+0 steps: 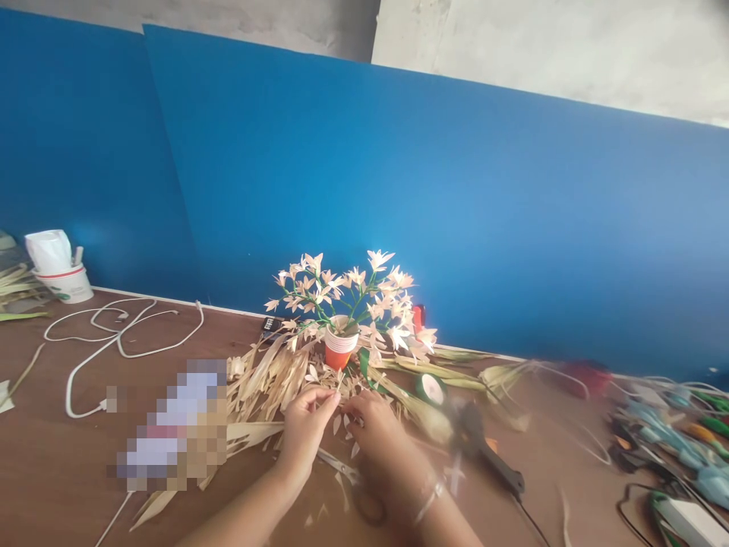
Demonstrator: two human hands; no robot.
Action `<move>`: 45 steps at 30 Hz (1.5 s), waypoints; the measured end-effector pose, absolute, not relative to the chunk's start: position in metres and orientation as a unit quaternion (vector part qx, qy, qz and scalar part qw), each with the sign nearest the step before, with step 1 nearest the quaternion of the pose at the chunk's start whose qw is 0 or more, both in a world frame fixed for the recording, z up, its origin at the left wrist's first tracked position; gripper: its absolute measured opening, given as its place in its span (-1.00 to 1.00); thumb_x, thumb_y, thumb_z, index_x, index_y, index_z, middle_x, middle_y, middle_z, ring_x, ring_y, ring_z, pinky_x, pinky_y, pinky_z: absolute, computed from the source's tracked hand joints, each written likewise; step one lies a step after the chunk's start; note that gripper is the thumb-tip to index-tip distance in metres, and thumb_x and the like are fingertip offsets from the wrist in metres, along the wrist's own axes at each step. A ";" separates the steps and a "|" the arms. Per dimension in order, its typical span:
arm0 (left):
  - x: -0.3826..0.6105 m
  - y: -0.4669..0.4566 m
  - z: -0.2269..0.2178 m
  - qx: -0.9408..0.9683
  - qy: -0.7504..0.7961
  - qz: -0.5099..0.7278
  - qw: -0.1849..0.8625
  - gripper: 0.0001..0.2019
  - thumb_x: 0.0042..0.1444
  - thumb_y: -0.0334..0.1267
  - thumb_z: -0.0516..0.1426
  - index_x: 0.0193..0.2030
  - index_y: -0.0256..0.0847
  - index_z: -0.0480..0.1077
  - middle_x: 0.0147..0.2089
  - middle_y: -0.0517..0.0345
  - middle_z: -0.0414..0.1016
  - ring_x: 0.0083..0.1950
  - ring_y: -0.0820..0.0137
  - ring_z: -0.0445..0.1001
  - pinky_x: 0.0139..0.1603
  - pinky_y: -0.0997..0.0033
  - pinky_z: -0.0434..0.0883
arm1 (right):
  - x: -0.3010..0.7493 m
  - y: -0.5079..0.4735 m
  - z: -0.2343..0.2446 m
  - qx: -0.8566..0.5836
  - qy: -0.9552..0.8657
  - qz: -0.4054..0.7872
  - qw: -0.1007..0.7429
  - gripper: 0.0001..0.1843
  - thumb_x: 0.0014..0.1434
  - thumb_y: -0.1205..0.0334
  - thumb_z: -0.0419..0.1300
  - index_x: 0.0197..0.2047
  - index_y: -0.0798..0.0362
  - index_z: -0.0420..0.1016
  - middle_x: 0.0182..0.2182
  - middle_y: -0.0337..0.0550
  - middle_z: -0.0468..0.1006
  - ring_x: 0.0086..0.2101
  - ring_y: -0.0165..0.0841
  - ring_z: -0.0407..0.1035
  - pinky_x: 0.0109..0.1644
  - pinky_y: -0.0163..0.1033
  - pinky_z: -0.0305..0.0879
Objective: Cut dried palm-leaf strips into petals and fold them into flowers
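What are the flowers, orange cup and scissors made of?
Flowers: probably dried husk, matte; pale petals resemble the strips nearby.
Orange cup: paper or perhaps plastic, smooth, layered white rim.
Scissors: likely metal blades, greyish sheen; the rest is blurred.

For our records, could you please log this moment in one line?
left hand: pinching pale sliver; right hand: alongside; beyond: paper cup with artificial flowers

The left hand point(310, 422) and the right hand point(380, 427) were bare, and both forearms point(265, 497) were bare too. Around the right wrist point(414, 486) there was a thin, silvery bracelet point(428, 501), whose finer details were too blurred to tell.
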State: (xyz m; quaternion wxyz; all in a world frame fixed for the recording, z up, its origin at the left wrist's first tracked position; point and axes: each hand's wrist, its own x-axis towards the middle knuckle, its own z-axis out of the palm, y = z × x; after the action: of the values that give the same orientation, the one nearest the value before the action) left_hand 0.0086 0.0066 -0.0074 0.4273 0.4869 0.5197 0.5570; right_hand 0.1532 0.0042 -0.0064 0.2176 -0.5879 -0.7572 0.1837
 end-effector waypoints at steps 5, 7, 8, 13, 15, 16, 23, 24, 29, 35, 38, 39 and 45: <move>0.010 0.007 -0.010 0.496 0.518 0.557 0.418 -0.81 -0.13 -0.12 0.22 -0.54 -0.22 0.48 -0.42 0.11 0.51 -0.32 0.28 0.44 -0.27 0.38 0.33 | 0.154 0.006 -0.004 -0.587 -0.749 0.193 0.238 -0.81 -0.13 0.50 0.10 -0.49 0.06 0.48 -0.42 -0.12 0.50 -0.31 -0.27 0.34 -0.22 -0.26 0.18; 0.010 0.007 -0.010 0.499 0.518 0.558 0.413 -0.82 -0.12 -0.14 0.21 -0.55 -0.21 0.47 -0.43 0.13 0.50 -0.31 0.28 0.43 -0.26 0.39 0.33 | 0.156 0.006 0.002 -0.587 -0.743 0.206 0.248 -0.82 -0.12 0.49 0.08 -0.52 0.06 0.45 -0.49 -0.19 0.50 -0.39 -0.32 0.35 -0.29 -0.30 0.18; 0.010 0.006 -0.009 0.501 0.519 0.559 0.409 -0.82 -0.12 -0.14 0.21 -0.55 -0.21 0.46 -0.43 0.13 0.49 -0.31 0.29 0.43 -0.26 0.39 0.33 | 0.158 0.006 0.007 -0.587 -0.737 0.214 0.258 -0.83 -0.10 0.47 0.07 -0.52 0.06 0.44 -0.52 -0.22 0.49 -0.43 -0.35 0.35 -0.33 -0.32 0.19; 0.012 0.003 -0.007 0.507 0.537 0.545 0.397 -0.82 -0.12 -0.16 0.19 -0.58 -0.21 0.46 -0.45 0.16 0.41 -0.37 0.33 0.38 -0.30 0.41 0.29 | 0.159 0.001 0.032 -0.567 -0.677 0.250 0.397 -0.93 0.01 0.35 0.11 -0.43 0.05 0.41 -0.49 -0.24 0.50 -0.42 -0.35 0.36 -0.30 -0.30 0.23; 0.013 0.002 -0.006 0.509 0.539 0.536 0.404 -0.81 -0.11 -0.16 0.18 -0.60 -0.21 0.45 -0.47 0.18 0.39 -0.39 0.35 0.36 -0.31 0.41 0.28 | 0.156 -0.002 0.036 -0.546 -0.676 0.242 0.431 -0.93 0.04 0.34 0.12 -0.38 0.04 0.42 -0.44 -0.22 0.51 -0.38 -0.33 0.38 -0.26 -0.28 0.25; 0.013 0.001 -0.005 0.509 0.538 0.534 0.409 -0.81 -0.12 -0.17 0.17 -0.61 -0.20 0.44 -0.47 0.18 0.39 -0.39 0.35 0.36 -0.32 0.41 0.27 | 0.153 -0.003 0.036 -0.538 -0.681 0.234 0.439 -0.92 0.05 0.34 0.12 -0.35 0.04 0.43 -0.42 -0.21 0.52 -0.37 -0.32 0.38 -0.24 -0.27 0.25; 0.015 -0.003 0.002 0.497 0.508 0.532 0.460 -0.80 -0.12 -0.19 0.16 -0.65 -0.21 0.41 -0.46 0.16 0.36 -0.35 0.33 0.36 -0.30 0.42 0.26 | 0.150 -0.003 0.030 -0.514 -0.695 0.207 0.458 -0.89 0.06 0.39 0.12 -0.41 0.03 0.45 -0.42 -0.20 0.52 -0.35 -0.33 0.38 -0.22 -0.26 0.27; 0.015 -0.004 0.003 0.494 0.504 0.532 0.467 -0.80 -0.11 -0.18 0.16 -0.65 -0.22 0.41 -0.46 0.16 0.35 -0.34 0.33 0.35 -0.31 0.42 0.26 | 0.151 -0.002 0.030 -0.511 -0.696 0.210 0.460 -0.89 0.06 0.39 0.12 -0.41 0.03 0.45 -0.42 -0.21 0.52 -0.35 -0.33 0.38 -0.22 -0.26 0.27; 0.015 -0.005 0.005 0.491 0.496 0.524 0.488 -0.82 -0.12 -0.19 0.16 -0.63 -0.21 0.42 -0.45 0.18 0.34 -0.36 0.33 0.34 -0.33 0.42 0.25 | 0.153 -0.001 0.029 -0.503 -0.695 0.225 0.462 -0.88 0.05 0.43 0.14 -0.42 0.03 0.45 -0.43 -0.22 0.53 -0.35 -0.34 0.39 -0.22 -0.27 0.27; 0.016 -0.005 0.004 0.496 0.489 0.524 0.490 -0.83 -0.12 -0.21 0.16 -0.62 -0.21 0.43 -0.46 0.18 0.34 -0.34 0.33 0.34 -0.29 0.40 0.24 | 0.153 -0.001 0.028 -0.497 -0.703 0.214 0.461 -0.86 0.05 0.45 0.14 -0.41 0.02 0.44 -0.43 -0.24 0.51 -0.36 -0.35 0.38 -0.24 -0.28 0.25; 0.016 -0.006 0.004 0.496 0.489 0.523 0.491 -0.84 -0.12 -0.21 0.16 -0.62 -0.21 0.44 -0.45 0.18 0.34 -0.33 0.33 0.34 -0.28 0.40 0.24 | 0.153 0.000 0.028 -0.490 -0.707 0.207 0.466 -0.87 0.07 0.44 0.14 -0.41 0.02 0.43 -0.43 -0.24 0.49 -0.35 -0.35 0.36 -0.23 -0.28 0.25; 0.016 -0.006 0.004 0.496 0.489 0.522 0.492 -0.84 -0.12 -0.21 0.16 -0.61 -0.21 0.44 -0.45 0.18 0.34 -0.33 0.33 0.33 -0.28 0.40 0.24 | 0.152 0.000 0.028 -0.487 -0.709 0.205 0.468 -0.87 0.07 0.44 0.14 -0.42 0.02 0.42 -0.43 -0.24 0.49 -0.35 -0.35 0.36 -0.23 -0.28 0.25; 0.016 -0.006 0.004 0.503 0.490 0.518 0.489 -0.83 -0.14 -0.19 0.17 -0.61 -0.21 0.44 -0.46 0.19 0.32 -0.37 0.35 0.30 -0.31 0.41 0.22 | 0.151 -0.001 0.029 -0.484 -0.716 0.180 0.469 -0.85 0.07 0.46 0.12 -0.42 0.02 0.39 -0.44 -0.25 0.46 -0.35 -0.36 0.34 -0.24 -0.28 0.23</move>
State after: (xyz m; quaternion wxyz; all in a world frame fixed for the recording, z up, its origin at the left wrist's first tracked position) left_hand 0.0164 -0.0059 0.0039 0.4892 0.5028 0.4896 0.5179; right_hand 0.1512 -0.0012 0.0285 0.4692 -0.4840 -0.7164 0.1798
